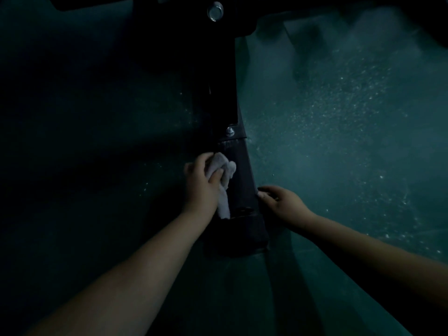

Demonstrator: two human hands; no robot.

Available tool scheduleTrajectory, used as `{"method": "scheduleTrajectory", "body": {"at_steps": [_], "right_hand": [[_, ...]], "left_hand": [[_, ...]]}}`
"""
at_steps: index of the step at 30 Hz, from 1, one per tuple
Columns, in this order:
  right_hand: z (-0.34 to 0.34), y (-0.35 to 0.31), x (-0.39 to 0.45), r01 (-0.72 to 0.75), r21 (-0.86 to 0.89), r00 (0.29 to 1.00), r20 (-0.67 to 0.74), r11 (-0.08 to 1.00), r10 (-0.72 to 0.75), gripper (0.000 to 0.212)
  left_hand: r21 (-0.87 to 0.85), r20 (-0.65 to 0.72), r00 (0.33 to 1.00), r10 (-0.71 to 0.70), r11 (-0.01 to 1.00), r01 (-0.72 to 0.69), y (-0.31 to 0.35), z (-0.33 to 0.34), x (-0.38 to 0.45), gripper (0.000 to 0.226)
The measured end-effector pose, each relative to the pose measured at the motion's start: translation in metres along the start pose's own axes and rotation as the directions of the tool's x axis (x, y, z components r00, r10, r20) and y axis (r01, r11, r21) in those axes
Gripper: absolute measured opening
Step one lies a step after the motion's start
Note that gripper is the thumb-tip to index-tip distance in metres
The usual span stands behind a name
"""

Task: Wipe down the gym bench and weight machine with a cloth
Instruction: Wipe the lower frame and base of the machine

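Dimly, head view: little light, so fine detail is lost.
Frame beam: a dark, flat-faced metal beam [238, 175] runs from the upper centre down toward the viewer, with straight hard edges on both sides.
Fasteners: a shiny hex bolt [230, 131] sits on a bracket above the hands; a larger round silver fitting [214, 10] shines near the top.
Cloth: a pale, soft, crumpled cloth [224, 177] lies against the beam's left part, one strip trailing down toward the wrist.
Left hand: the left hand [201, 183] has its fingers curled round the cloth, bunching it.
Right hand: the right hand [281, 201] rests with relaxed fingers at the beam's right edge, holding nothing.
Floor: speckled teal flooring [339, 122] spreads wide to the right of the beam; the left side is deep in shadow.
End cap: a darker block [238, 238] closes the beam's near end, between the forearms.
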State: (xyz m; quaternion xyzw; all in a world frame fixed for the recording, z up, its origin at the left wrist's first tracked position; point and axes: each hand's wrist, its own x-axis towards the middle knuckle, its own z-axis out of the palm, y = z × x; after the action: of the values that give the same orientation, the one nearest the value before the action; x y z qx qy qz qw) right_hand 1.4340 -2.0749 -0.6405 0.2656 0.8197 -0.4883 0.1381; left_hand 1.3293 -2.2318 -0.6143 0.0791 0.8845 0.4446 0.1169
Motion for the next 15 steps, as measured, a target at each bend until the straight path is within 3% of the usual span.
{"method": "scheduleTrajectory", "body": {"at_steps": [3,5,10,12,15], "right_hand": [[0.009,-0.01,0.008,-0.019,0.083,0.999,-0.031,0.996,0.022,0.032],[0.012,-0.014,0.011,-0.003,0.161,0.998,-0.059,0.987,0.012,0.031],[0.021,-0.007,0.027,0.051,0.055,0.996,-0.077,0.997,-0.046,0.032],[0.023,-0.004,0.028,0.036,0.05,0.997,-0.072,0.998,-0.032,0.036],[0.023,-0.004,0.024,0.045,0.063,0.997,-0.068,0.997,-0.041,0.041]], "left_hand": [[0.196,0.048,0.988,0.147,0.969,-0.153,-0.001,0.014,-0.01,0.055],[0.261,0.065,0.979,0.195,0.943,-0.206,-0.011,0.019,-0.004,0.059],[0.11,-0.084,0.996,-0.034,0.993,0.043,0.008,0.032,0.06,0.04],[0.131,-0.081,0.996,-0.022,0.991,0.032,0.001,0.036,0.041,0.044],[0.125,-0.039,0.993,0.109,0.987,-0.104,-0.013,0.027,-0.011,0.048]]}}
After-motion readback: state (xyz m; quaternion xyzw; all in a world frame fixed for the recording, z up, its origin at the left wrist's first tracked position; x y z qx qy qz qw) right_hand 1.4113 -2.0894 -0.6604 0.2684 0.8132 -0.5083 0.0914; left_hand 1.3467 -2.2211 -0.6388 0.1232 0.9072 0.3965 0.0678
